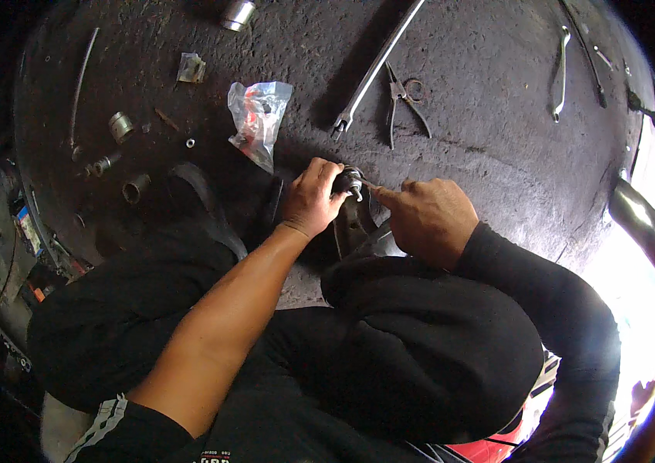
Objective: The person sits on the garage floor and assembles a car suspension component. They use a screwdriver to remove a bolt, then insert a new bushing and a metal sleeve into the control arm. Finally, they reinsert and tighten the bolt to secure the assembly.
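Between my knees is a dark metal arm (352, 224) with a round metal joint (352, 182) at its upper end. My left hand (313, 199) wraps round the left side of this joint, thumb and fingers closed on it. From the right, my right hand (429, 220) reaches in with its fingers curled and the index finger stretched towards the joint. A thin, pointed tool (368, 184) shows at that fingertip and meets the joint; the rest of it is hidden in the hand.
Beyond my hands lie circlip pliers (398, 104), a long metal bar (377, 69) and a crumpled clear plastic bag (259, 119). Metal bushings (120, 126) and a nut (190, 143) are scattered at the left. A ring spanner (563, 73) lies far right on the rough dark floor (489, 147).
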Demonstrator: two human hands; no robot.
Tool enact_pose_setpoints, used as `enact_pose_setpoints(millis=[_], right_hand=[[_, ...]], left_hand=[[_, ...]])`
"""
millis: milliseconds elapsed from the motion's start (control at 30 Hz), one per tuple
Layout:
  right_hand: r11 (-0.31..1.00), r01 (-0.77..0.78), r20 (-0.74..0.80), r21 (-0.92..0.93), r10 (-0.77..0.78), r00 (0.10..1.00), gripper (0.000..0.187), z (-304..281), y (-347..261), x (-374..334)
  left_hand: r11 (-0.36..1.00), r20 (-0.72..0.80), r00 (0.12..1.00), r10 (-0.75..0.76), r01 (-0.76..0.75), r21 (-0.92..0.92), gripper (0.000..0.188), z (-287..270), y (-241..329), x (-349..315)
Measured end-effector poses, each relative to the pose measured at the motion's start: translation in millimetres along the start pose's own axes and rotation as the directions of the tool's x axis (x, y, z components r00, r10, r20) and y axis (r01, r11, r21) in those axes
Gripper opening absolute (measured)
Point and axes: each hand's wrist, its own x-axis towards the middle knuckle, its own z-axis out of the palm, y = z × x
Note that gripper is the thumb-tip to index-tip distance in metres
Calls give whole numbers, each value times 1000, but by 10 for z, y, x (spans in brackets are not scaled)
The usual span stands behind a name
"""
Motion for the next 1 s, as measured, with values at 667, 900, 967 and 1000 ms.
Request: enact_pose_setpoints(millis=[667,900,967,1000], right_hand=[[1000,-3,126,18,1,992,43,-83,-177,216],[996,-67,191,53,56,980,30,-160,-327,295],[992,-98,182,79,82,980,27,-157,-355,322],[989,-124,199,82,105,974,26,-155,-381,317]], left_hand=[[1000,54,999,-11,11,1,57,30,-83,26],[999,39,999,-22,23,-39,56,52,-108,12],[999,50,998,-35,37,-23,57,58,-112,16],[999,57,997,-45,46,-27,57,57,-103,5]])
